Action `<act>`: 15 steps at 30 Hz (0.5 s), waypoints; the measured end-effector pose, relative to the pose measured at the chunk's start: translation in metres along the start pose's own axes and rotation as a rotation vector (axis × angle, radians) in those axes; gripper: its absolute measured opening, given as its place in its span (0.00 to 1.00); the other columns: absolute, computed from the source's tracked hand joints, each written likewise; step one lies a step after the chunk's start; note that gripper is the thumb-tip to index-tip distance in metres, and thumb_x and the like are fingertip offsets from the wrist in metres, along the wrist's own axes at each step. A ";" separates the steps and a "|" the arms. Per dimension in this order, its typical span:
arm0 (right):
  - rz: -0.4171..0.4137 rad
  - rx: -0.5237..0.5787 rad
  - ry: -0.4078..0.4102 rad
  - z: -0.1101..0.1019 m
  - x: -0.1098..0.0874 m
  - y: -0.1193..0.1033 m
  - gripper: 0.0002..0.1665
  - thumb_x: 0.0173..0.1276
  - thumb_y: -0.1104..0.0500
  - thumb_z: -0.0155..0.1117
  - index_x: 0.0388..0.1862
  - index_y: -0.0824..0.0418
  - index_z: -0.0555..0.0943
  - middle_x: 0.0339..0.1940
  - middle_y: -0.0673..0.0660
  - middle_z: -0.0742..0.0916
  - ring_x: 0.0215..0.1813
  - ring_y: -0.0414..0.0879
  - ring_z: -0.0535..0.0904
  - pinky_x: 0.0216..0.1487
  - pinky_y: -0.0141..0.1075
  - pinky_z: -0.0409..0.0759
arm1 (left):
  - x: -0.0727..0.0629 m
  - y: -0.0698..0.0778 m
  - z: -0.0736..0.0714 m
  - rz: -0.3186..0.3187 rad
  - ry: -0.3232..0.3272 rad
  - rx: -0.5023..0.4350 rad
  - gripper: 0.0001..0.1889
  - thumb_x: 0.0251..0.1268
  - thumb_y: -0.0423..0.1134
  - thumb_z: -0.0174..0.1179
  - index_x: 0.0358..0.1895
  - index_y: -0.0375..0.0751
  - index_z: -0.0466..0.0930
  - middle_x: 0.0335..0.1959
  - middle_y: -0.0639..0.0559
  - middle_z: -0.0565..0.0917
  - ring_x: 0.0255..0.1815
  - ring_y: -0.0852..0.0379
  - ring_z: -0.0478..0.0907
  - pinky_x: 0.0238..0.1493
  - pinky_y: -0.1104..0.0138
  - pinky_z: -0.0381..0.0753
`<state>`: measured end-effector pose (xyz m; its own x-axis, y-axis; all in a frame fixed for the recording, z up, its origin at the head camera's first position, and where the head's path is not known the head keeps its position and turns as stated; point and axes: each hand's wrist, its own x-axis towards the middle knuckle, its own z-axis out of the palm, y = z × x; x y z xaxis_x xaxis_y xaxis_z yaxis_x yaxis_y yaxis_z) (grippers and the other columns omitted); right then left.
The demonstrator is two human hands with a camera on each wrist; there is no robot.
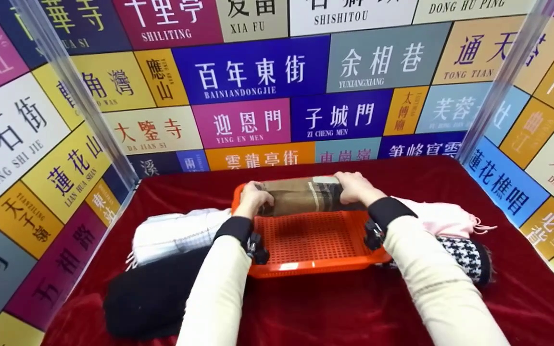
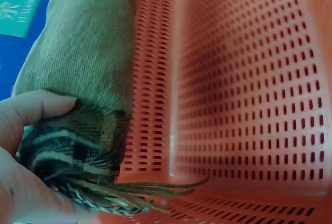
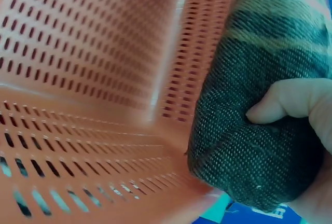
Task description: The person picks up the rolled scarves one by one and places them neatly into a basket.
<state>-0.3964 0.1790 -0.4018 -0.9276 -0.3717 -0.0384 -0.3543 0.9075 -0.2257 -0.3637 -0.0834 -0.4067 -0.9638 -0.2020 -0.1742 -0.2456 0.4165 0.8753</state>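
A rolled brown plaid scarf (image 1: pixel 301 194) with fringe at one end is held level over the far side of an orange perforated basket (image 1: pixel 306 266). My left hand (image 1: pixel 256 198) grips its left end; in the left wrist view the thumb lies across the fabric above the fringe (image 2: pixel 129 195). At the other end my right hand (image 1: pixel 356 187) grips the roll, thumb pressed into the dark woven part (image 3: pixel 249 146) in the right wrist view. The fingers behind the roll are mostly hidden. Below the scarf, the basket's slotted floor shows.
Left of the basket lie a white checked rolled scarf (image 1: pixel 176 233) and a black roll (image 1: pixel 157 293). On the right are a pink fringed scarf (image 1: pixel 443 216) and a houndstooth roll (image 1: pixel 464 257). Dark red cloth (image 1: pixel 320 307) covers the table; sign-printed panels (image 1: pixel 258 72) stand behind.
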 end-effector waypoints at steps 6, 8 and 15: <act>0.010 -0.178 -0.080 0.011 0.019 -0.003 0.28 0.40 0.69 0.63 0.46 0.65 0.72 0.48 0.67 0.80 0.51 0.65 0.73 0.47 0.52 0.73 | 0.001 0.001 0.007 -0.071 0.042 0.294 0.19 0.37 0.30 0.65 0.38 0.41 0.72 0.41 0.45 0.78 0.44 0.44 0.72 0.42 0.60 0.71; 0.019 -0.233 -0.119 0.014 0.022 -0.004 0.27 0.41 0.69 0.65 0.45 0.64 0.72 0.48 0.66 0.80 0.50 0.63 0.74 0.47 0.51 0.74 | 0.001 -0.001 0.011 -0.106 0.034 0.381 0.19 0.38 0.33 0.66 0.40 0.42 0.73 0.45 0.45 0.79 0.48 0.43 0.72 0.47 0.58 0.70; -0.019 -0.259 -0.189 0.029 0.026 -0.007 0.26 0.42 0.72 0.70 0.42 0.64 0.73 0.45 0.66 0.81 0.47 0.62 0.77 0.44 0.48 0.77 | 0.013 -0.018 0.027 -0.084 0.098 0.491 0.27 0.40 0.30 0.67 0.50 0.39 0.73 0.53 0.39 0.76 0.55 0.38 0.70 0.54 0.55 0.71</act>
<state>-0.4143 0.1572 -0.4295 -0.8908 -0.3965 -0.2221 -0.4119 0.9108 0.0261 -0.3746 -0.0700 -0.4370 -0.9302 -0.3248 -0.1711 -0.3642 0.7581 0.5409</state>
